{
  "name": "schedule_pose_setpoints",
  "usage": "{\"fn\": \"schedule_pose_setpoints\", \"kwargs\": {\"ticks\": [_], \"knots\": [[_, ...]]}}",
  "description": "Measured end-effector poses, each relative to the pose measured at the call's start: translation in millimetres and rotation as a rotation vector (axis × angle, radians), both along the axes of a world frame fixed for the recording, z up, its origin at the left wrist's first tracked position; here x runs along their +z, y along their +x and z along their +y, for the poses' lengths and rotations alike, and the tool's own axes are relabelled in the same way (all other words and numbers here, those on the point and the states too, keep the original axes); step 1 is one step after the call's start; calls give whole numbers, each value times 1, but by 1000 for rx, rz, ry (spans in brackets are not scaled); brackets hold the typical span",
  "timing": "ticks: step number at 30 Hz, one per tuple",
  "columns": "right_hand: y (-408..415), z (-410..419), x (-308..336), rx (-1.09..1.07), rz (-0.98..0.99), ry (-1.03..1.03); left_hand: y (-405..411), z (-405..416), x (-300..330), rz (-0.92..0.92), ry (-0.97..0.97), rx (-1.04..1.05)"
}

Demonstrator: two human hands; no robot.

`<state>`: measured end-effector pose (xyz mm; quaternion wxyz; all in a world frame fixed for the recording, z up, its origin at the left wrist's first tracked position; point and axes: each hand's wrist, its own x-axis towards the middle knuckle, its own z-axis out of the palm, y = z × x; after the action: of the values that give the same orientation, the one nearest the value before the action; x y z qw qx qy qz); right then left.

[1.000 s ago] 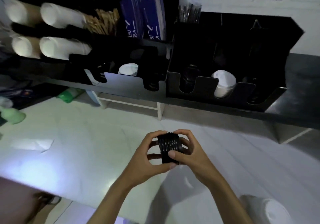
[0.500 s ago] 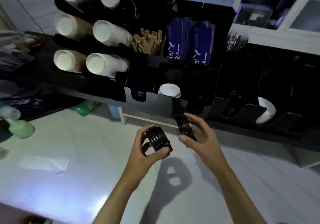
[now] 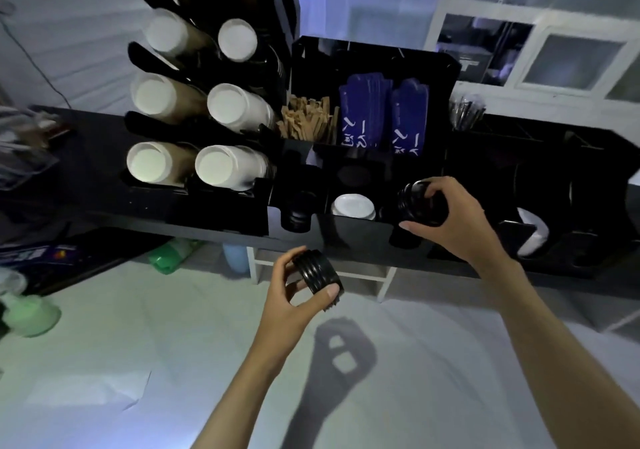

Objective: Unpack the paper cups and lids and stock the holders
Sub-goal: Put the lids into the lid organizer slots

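My left hand (image 3: 291, 298) grips a short stack of black lids (image 3: 318, 270) below the counter's front edge. My right hand (image 3: 457, 221) holds a second stack of black lids (image 3: 417, 202) at the top of the right slot of the black lid holder (image 3: 349, 232). White lids (image 3: 353, 206) fill the middle slot and black lids (image 3: 296, 220) the left one. Stacks of paper cups (image 3: 221, 168) lie in the black cup rack (image 3: 162, 190) at the left.
Wooden stirrers (image 3: 308, 121) and blue sachets (image 3: 381, 116) stand behind the lid holder. Another black holder at the right has white lids (image 3: 533, 237). A green bottle (image 3: 27, 313) stands at the left on the white surface (image 3: 138, 362).
The single stack of lids was split in two. My right hand has carried its part up into the holder's right slot; my left hand stays low with the rest. The view tilted upward.
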<state>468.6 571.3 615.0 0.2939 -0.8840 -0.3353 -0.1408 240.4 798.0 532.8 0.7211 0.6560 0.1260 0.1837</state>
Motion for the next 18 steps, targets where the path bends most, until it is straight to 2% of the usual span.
{"fn": "schedule_pose_setpoints", "kwargs": {"ticks": [5, 11, 18], "knots": [[15, 10, -4, -12, -63, -145, 11, 15, -5, 11, -13, -49], [35, 11, -8, 31, -71, -461, 25, 19, -17, 44, -44, -102], [36, 23, -13, -36, -116, -731, 42, 18, -29, 74, -57, -119]]}}
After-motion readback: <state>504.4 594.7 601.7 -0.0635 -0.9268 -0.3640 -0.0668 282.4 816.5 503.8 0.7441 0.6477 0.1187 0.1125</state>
